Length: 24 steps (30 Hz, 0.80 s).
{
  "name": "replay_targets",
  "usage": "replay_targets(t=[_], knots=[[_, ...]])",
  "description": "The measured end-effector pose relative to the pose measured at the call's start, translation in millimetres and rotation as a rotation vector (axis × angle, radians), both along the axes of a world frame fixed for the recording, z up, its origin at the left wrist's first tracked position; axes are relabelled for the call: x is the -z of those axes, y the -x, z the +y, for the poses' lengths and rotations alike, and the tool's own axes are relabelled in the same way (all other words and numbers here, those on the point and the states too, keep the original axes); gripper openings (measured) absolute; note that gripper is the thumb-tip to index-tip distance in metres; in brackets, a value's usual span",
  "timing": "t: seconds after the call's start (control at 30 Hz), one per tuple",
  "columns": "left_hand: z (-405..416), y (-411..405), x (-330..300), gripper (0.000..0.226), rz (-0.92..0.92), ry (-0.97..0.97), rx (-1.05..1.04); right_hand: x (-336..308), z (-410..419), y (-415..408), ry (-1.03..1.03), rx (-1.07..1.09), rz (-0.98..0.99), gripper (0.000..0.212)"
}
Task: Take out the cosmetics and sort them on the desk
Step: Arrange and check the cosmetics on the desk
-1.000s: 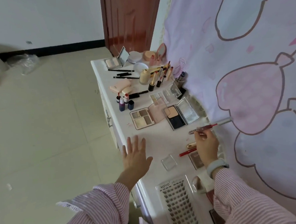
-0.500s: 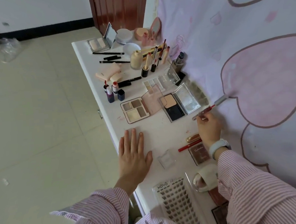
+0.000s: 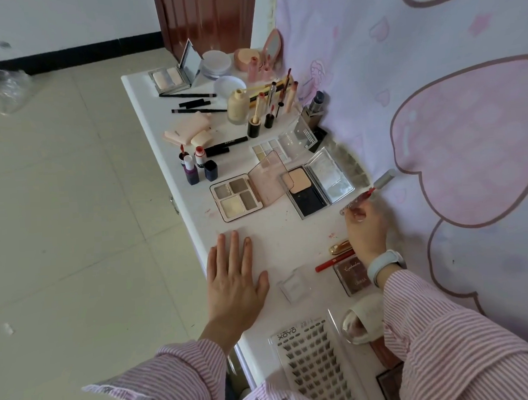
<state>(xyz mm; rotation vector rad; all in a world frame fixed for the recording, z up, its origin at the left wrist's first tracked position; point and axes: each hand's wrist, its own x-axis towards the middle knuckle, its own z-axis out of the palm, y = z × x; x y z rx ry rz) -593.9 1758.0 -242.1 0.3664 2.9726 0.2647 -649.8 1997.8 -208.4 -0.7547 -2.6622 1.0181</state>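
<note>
My right hand [image 3: 365, 230] pinches a red lip pencil with a silver cap [image 3: 370, 189] near the wall, just right of an open black powder compact [image 3: 310, 190]. My left hand [image 3: 233, 279] lies flat, fingers spread, on the white desk [image 3: 146, 114] near its front edge. An open eyeshadow quad [image 3: 238, 198] sits above the left hand. Below my right hand lie a gold tube [image 3: 339, 247], a red pencil [image 3: 334, 261] and a brown palette [image 3: 352, 274]. Lipsticks [image 3: 194, 167] stand further back.
A lash tray [image 3: 310, 373] and a small round mirror [image 3: 360, 323] lie near me. A clear small case [image 3: 292, 286] rests between my hands. Foundation bottle [image 3: 238, 107], brushes, pencils, powder jars and a mirrored compact [image 3: 172, 78] crowd the far end. A pink patterned wall [image 3: 435, 96] borders the right.
My left hand has come down flat onto the desk. My right hand, still holding the lip pencil, has moved a little farther along the wall; the camera has tilted down.
</note>
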Motion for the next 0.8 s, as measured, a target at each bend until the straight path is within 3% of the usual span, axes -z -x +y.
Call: replay_targets(t=[0.8], knots=[[0.0, 0.1, 2.3, 0.066, 0.01, -0.016, -0.011, -1.7, 1.8, -2.9, -0.014, -0.008, -0.033, 0.017]])
